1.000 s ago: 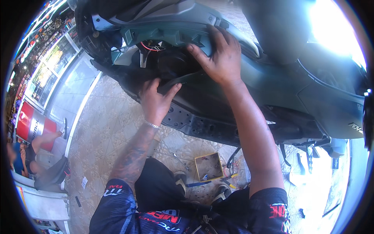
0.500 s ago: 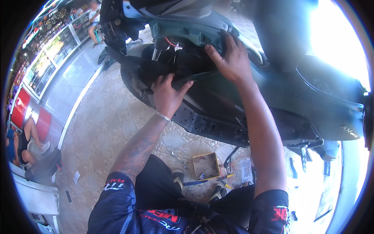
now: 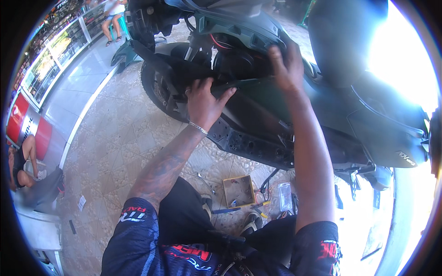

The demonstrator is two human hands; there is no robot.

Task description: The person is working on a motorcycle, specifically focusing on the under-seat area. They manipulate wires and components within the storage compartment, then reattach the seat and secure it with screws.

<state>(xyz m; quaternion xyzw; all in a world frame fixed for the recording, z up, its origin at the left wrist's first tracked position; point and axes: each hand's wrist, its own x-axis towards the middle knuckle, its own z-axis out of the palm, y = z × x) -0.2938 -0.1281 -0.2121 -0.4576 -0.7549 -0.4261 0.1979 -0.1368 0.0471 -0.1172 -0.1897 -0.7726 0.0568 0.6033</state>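
A dark green scooter [image 3: 377, 133] fills the upper middle and right. My left hand [image 3: 207, 103] grips the edge of its black lower panel [image 3: 251, 103], fingers curled over the top and thumb along the rim. My right hand [image 3: 288, 69], slightly blurred, holds the edge of the upper green panel [image 3: 239, 30], its fingertips partly hidden. Between these panels an open cavity shows a red wire [image 3: 217, 42] and dark inner parts [image 3: 235, 62]. The front wheel [image 3: 154, 96] shows left of my left hand.
Below me on the tiled floor lie a yellow-edged box [image 3: 224, 195], pliers [image 3: 260, 209] and a clear container [image 3: 285, 198]. A seated person [image 3: 25, 161] is beside a red-and-silver drum [image 3: 41, 133] at left; another person [image 3: 113, 27] sits near glass display cases [image 3: 60, 46].
The view has shifted, bringing the front wheel and a second seated person into sight. Both my hands sit higher and farther right in the picture, still on the panels.
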